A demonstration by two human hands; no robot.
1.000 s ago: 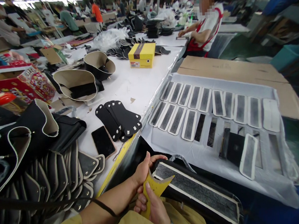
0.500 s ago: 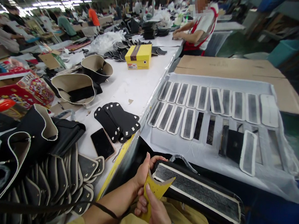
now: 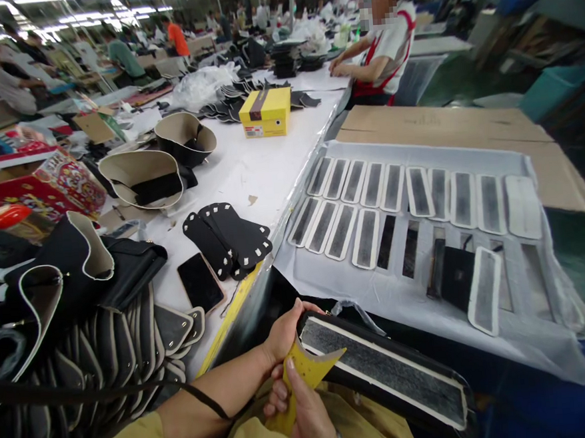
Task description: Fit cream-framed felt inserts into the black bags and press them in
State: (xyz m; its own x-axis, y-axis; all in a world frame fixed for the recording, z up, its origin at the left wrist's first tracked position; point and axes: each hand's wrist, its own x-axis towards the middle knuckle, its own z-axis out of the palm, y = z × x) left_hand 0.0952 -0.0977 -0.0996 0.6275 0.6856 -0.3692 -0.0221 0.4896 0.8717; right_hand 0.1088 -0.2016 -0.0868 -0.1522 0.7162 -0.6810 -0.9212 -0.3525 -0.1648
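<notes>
A long black piece (image 3: 383, 363) with a white-edged grey panel lies across my lap, slanting down to the right. My left hand (image 3: 287, 329) grips its upper left end, the fingers partly hidden behind it. In my right hand (image 3: 303, 405) is a yellow tool (image 3: 310, 371) with a curved, notched end, the thumb pressed on its face. The notched end lies over the left part of the panel; whether it touches the panel is hard to tell.
A white table (image 3: 268, 160) holds a phone (image 3: 200, 282), black straps (image 3: 228, 237), a yellow box (image 3: 266, 113) and stacked black pieces (image 3: 101, 346). At right, white-edged panels (image 3: 367, 238) lie on a covered surface (image 3: 348, 295). Beyond stands a person (image 3: 386, 52).
The camera view has shifted slightly. Both hands keep their holds, and the yellow tool has barely moved over the panel.
</notes>
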